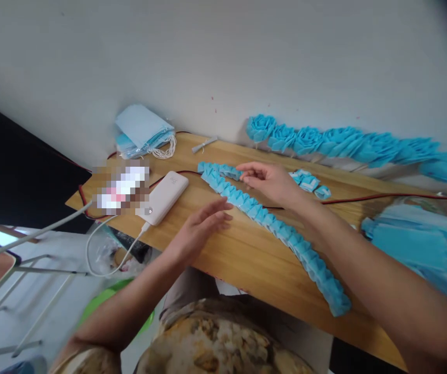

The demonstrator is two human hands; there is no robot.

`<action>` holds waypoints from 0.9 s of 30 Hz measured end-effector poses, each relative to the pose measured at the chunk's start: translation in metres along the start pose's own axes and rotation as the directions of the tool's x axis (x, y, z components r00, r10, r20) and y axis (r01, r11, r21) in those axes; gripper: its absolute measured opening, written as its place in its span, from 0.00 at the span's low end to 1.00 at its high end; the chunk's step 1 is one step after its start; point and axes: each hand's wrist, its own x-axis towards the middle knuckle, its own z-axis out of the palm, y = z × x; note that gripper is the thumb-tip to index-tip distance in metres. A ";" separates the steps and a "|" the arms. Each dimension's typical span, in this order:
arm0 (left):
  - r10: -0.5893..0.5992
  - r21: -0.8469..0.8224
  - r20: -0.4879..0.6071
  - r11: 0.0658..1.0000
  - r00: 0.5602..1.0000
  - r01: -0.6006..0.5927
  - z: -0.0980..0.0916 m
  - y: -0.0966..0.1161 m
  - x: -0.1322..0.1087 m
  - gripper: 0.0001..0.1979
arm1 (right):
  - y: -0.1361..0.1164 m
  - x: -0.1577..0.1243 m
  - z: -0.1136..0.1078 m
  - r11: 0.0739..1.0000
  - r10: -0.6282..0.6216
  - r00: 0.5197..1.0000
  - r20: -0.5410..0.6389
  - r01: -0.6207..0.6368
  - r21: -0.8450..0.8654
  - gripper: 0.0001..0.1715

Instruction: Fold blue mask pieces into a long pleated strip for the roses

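A long blue folded chain (262,215) of zigzag, soft sheet-like pieces lies diagonally across the wooden table. At its far left end it doubles back into a short branch (223,170). My right hand (266,179) has its fingers bent together at the tip of that branch, seemingly pinching it; the exact contact is partly hidden. Just left of the chain's middle, my left hand (207,221) hovers with fingers stretched and holds nothing. Several small blue folded pieces (309,182) lie behind my right wrist.
Blue rosettes (309,140) line the wall. Flat blue sheets (414,234) are piled at right. Packaged face masks (145,130) lie back left, near a white power bank (166,197) and a blurred-out phone (124,187). A dark cable (363,199) crosses the wooden table (234,254).
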 end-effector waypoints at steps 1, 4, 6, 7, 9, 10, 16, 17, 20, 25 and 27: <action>-0.007 0.007 0.015 1.000 1.000 0.007 0.003 -0.003 0.002 0.25 | 0.002 -0.004 -0.001 0.999 0.001 1.000 -0.001 -0.001 -0.048 0.22; 0.132 0.294 -0.023 0.948 0.991 -0.120 -0.003 -0.009 0.006 0.17 | 0.000 -0.010 0.000 0.975 0.005 1.000 0.027 0.001 -0.220 0.20; 0.297 0.573 -0.104 0.798 0.949 -0.187 -0.014 -0.008 0.012 0.15 | -0.006 -0.006 0.006 0.944 0.007 0.998 0.062 0.014 -0.328 0.20; 0.373 0.699 -0.128 0.691 0.919 -0.183 -0.020 -0.006 0.016 0.15 | -0.010 -0.001 0.011 0.925 0.011 0.996 0.084 0.021 -0.380 0.21; 0.448 0.885 -0.110 0.451 0.887 -0.118 -0.031 -0.002 0.029 0.17 | -0.019 0.012 0.023 0.879 0.031 0.992 0.121 0.030 -0.476 0.22; 0.447 0.939 -0.079 0.334 0.891 -0.084 -0.037 0.001 0.036 0.18 | -0.023 0.020 0.031 0.854 0.044 0.990 0.132 0.032 -0.519 0.23; 0.276 0.996 0.074 0.023 0.958 -0.083 -0.065 0.006 0.070 0.21 | -0.028 0.057 0.065 0.860 0.050 0.991 0.128 0.022 -0.509 0.26; 0.251 0.996 0.087 0.012 0.964 -0.093 -0.068 0.007 0.073 0.21 | -0.026 0.059 0.067 0.890 0.043 0.992 0.120 0.017 -0.456 0.27; 0.184 0.991 0.130 -0.037 0.974 -0.125 -0.074 0.007 0.079 0.22 | -0.019 0.057 0.070 0.955 0.002 0.997 0.073 0.020 -0.296 0.23; 0.165 0.990 0.140 -0.040 0.976 -0.135 -0.076 0.005 0.080 0.23 | -0.011 0.032 0.050 0.982 -0.017 0.998 0.062 0.005 0.191 0.11; 0.237 0.988 0.098 0.093 0.967 -0.123 -0.074 0.007 0.076 0.24 | -0.012 0.019 0.032 0.916 0.026 0.999 0.032 -0.036 0.399 0.14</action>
